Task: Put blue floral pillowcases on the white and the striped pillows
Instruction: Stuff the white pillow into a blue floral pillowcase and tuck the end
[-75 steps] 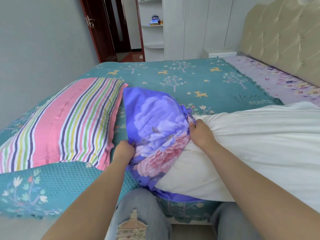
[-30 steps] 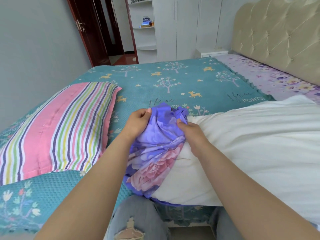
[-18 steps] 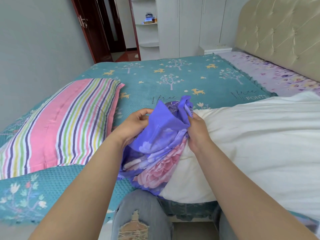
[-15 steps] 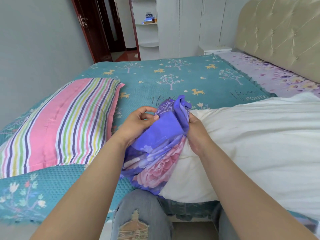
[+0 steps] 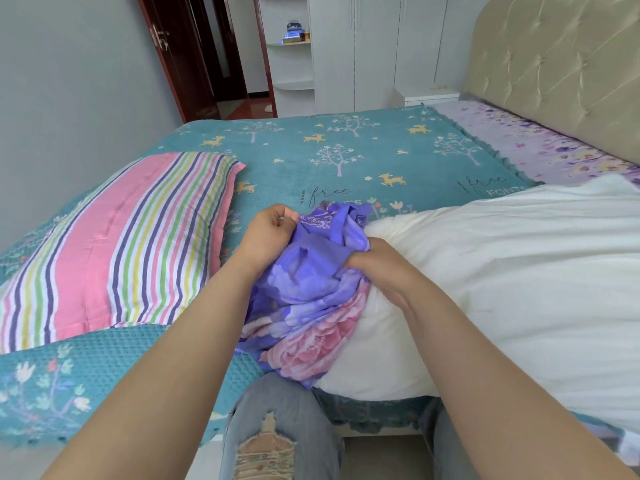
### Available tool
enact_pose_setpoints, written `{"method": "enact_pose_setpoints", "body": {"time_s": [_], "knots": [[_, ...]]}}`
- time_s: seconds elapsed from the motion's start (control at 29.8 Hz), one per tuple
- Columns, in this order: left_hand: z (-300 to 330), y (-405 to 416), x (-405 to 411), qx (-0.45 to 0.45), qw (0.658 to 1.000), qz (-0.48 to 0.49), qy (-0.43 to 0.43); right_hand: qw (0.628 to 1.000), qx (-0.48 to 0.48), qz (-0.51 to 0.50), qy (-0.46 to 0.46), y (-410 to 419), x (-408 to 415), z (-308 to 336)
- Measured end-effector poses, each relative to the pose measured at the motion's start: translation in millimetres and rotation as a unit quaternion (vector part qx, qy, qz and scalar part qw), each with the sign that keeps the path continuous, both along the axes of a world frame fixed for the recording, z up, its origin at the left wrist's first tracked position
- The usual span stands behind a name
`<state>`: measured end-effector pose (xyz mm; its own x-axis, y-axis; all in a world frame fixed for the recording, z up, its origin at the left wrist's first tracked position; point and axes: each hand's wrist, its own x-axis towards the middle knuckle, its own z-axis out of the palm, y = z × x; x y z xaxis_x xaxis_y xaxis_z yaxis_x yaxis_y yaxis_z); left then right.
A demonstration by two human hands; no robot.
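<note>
A blue floral pillowcase (image 5: 304,306) with pink flowers lies bunched at the near end of the white pillow (image 5: 502,282), which stretches to the right across the bed. My left hand (image 5: 268,233) grips the bunched cloth at its upper left edge. My right hand (image 5: 375,268) grips the gathered fabric against the pillow's end. How far the case covers the pillow's end is hidden by the folds. The striped pillow (image 5: 114,247), pink with coloured stripes, lies bare on the left of the bed.
A teal bedspread (image 5: 329,161) with trees and deer covers the bed. A lilac floral sheet (image 5: 540,147) and a padded beige headboard (image 5: 561,67) are at the right. A grey wall runs along the left, with white wardrobes and a dark door behind. My knees touch the bed's front edge.
The pillowcase lay spread out and has been gathered into a bunch. My left hand rose from its lower edge to its top. My right hand has shifted down slightly, gripping more cloth.
</note>
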<state>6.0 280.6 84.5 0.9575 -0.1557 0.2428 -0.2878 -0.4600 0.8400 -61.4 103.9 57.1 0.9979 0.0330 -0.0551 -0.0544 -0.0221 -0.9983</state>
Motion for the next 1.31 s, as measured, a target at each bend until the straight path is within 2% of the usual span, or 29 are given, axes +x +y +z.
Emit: {"method": "enact_pose_setpoints", "body": {"time_s": [0.07, 0.13, 0.17, 0.23, 0.3, 0.4, 0.5, 0.6, 0.74, 0.8, 0.94, 1.07, 1.17, 1.24, 1.31], "knots": [[4.5, -2.7, 9.6, 0.034, 0.999, 0.001, -0.012, 0.998, 0.041, 0.048, 0.024, -10.6, -6.7, 2.7], [2.5, -2.4, 17.8, 0.127, 0.991, 0.036, -0.008, 0.988, 0.101, 0.104, 0.047, -16.5, -15.4, 3.5], [-3.3, -0.2, 19.3, 0.135, 0.989, 0.054, 0.006, 0.985, 0.123, 0.109, 0.055, -17.6, -19.4, 2.2], [-14.8, -3.5, 15.2, 0.116, 0.991, 0.047, 0.041, 0.985, 0.149, 0.067, 0.045, -19.7, -22.1, -1.1], [-20.8, -1.6, 7.1, 0.077, 0.995, 0.056, 0.013, 0.987, 0.161, 0.004, 0.025, -16.0, -17.0, -5.4], [-20.1, 0.0, 3.0, 0.027, 0.996, 0.052, -0.061, 0.988, 0.102, -0.119, -0.01, -8.2, -2.1, -10.5], [-16.9, 0.1, -4.1, -0.029, 1.0, 0.008, -0.008, 0.981, 0.047, -0.186, -0.027, 2.7, 10.0, -9.0], [-17.1, -1.8, -14.0, -0.022, 0.999, -0.042, 0.008, 0.975, 0.02, -0.221, 0.029, 3.5, 26.2, 1.2], [-24.1, 2.8, -20.8, -0.078, 0.992, -0.09, 0.049, 0.96, -0.023, -0.277, 0.045, -12.4, 50.8, 14.7], [-30.5, 5.1, -19.0, -0.049, 0.994, -0.092, 0.044, 0.954, -0.051, -0.294, 0.041, -18.3, 59.5, 15.7], [-33.7, -4.3, -6.8, 0.0, 0.999, 0.031, -0.039, 0.953, -0.146, -0.266, 0.022, -20.6, 60.0, 19.5], [-21.5, -4.2, 11.8, -0.105, 0.984, 0.134, -0.045, 0.935, -0.202, -0.29, -0.024, -40.1, 58.8, 36.6], [-0.5, 3.3, 31.3, -0.175, 0.959, 0.217, -0.048, 0.907, -0.25, -0.335, -0.054, -71.7, 54.3, 47.7], [7.4, 7.4, 43.6, -0.217, 0.944, 0.246, -0.035, 0.884, -0.3, -0.356, -0.037, -100.9, 42.6, 48.3], [8.8, 9.8, 50.7, -0.185, 0.943, 0.276, -0.017, 0.853, -0.372, -0.366, -0.005, -119.9, 28.6, 39.2]]}}
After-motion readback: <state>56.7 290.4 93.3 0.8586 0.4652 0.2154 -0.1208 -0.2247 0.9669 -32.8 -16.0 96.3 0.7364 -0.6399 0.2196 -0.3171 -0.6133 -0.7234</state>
